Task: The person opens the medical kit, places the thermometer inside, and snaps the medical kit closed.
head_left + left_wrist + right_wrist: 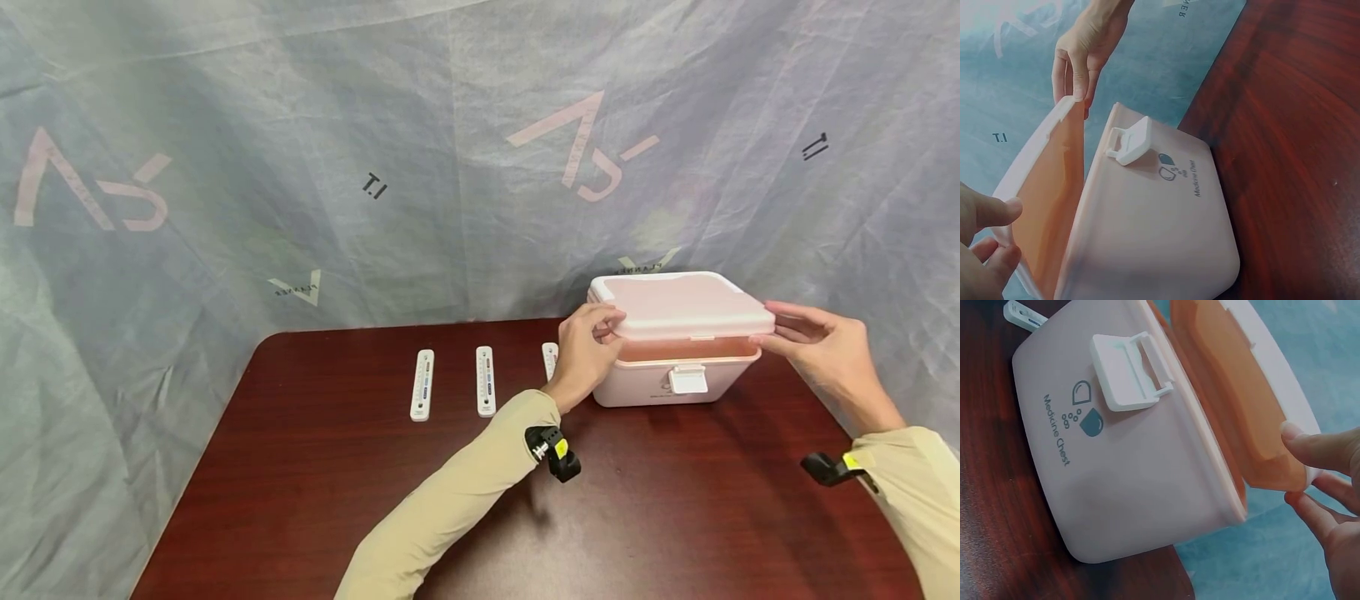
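Observation:
A pink medicine chest stands at the back right of the table, its lid tilted partly up from the front rim. My left hand pinches the lid's front left corner, thumb on the inner side. At the other front corner, my right hand grips the lid's edge between thumb and fingers. The white latch hangs on the chest's front, unhooked from the lid. An orange-tinted inside of the lid shows in the left wrist view; the chest's contents are hidden.
Left of the chest, two white thermometers lie side by side on the dark red table. A third thermometer is partly hidden behind my left hand. A grey printed cloth hangs behind the table.

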`<control>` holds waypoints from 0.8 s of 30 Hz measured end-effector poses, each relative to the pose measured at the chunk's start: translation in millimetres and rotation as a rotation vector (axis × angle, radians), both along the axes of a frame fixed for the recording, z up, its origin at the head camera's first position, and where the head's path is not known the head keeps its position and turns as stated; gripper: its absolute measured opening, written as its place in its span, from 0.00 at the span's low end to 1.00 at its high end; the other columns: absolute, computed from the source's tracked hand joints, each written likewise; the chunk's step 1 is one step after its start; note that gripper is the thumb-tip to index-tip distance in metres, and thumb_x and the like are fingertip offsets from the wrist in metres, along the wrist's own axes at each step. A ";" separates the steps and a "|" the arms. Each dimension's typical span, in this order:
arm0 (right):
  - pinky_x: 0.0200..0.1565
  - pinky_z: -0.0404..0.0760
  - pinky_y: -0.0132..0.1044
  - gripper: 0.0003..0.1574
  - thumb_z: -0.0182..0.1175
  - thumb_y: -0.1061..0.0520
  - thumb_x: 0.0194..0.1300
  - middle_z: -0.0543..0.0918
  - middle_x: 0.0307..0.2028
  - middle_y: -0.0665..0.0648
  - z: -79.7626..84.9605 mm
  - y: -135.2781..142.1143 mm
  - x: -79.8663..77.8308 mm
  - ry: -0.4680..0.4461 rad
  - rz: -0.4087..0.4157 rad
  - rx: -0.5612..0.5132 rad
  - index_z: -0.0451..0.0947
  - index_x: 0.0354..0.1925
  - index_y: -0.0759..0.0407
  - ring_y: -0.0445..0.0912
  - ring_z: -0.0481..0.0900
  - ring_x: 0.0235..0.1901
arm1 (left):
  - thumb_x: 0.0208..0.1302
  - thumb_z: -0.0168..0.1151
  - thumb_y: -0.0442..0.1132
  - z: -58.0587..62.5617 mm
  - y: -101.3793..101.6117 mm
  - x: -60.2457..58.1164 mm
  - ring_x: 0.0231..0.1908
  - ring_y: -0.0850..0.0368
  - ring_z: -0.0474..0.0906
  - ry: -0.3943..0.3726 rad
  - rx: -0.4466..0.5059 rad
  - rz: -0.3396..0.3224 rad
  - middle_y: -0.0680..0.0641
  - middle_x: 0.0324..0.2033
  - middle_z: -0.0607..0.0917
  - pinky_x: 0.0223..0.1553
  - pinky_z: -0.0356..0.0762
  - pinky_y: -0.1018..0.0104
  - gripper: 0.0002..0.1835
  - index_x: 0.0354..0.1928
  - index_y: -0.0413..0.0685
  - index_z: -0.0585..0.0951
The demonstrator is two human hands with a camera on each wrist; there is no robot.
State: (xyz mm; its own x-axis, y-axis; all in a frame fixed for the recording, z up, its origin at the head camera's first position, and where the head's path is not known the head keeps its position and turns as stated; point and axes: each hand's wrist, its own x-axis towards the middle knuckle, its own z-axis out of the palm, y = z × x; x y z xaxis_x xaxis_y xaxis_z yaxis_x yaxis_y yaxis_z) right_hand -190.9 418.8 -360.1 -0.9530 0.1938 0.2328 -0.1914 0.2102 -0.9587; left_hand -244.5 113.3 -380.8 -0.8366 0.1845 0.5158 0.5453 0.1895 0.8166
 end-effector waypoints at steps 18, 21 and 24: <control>0.37 0.77 0.21 0.34 0.69 0.72 0.48 0.86 0.38 0.42 19.3 -3.9 -4.2 0.017 -0.041 0.102 0.75 0.56 0.67 0.34 0.83 0.38 | 0.51 0.70 0.28 16.0 -1.6 -3.4 0.42 0.62 0.81 0.014 0.015 -0.034 0.47 0.46 0.81 0.41 0.76 0.78 0.16 0.44 0.39 0.84; 0.37 0.75 0.19 0.35 0.71 0.69 0.48 0.85 0.38 0.39 20.6 -3.8 -5.4 0.002 -0.079 0.175 0.76 0.57 0.65 0.31 0.82 0.39 | 0.51 0.69 0.27 17.4 -0.9 -4.1 0.41 0.61 0.81 0.009 0.030 -0.042 0.46 0.46 0.81 0.41 0.76 0.77 0.16 0.44 0.38 0.84; 0.37 0.75 0.19 0.35 0.71 0.70 0.48 0.85 0.38 0.39 21.7 -2.9 -6.5 0.013 -0.085 0.181 0.76 0.57 0.65 0.31 0.82 0.39 | 0.51 0.69 0.26 18.4 0.4 -5.0 0.41 0.62 0.81 0.011 0.043 -0.042 0.46 0.45 0.81 0.41 0.76 0.77 0.16 0.44 0.37 0.83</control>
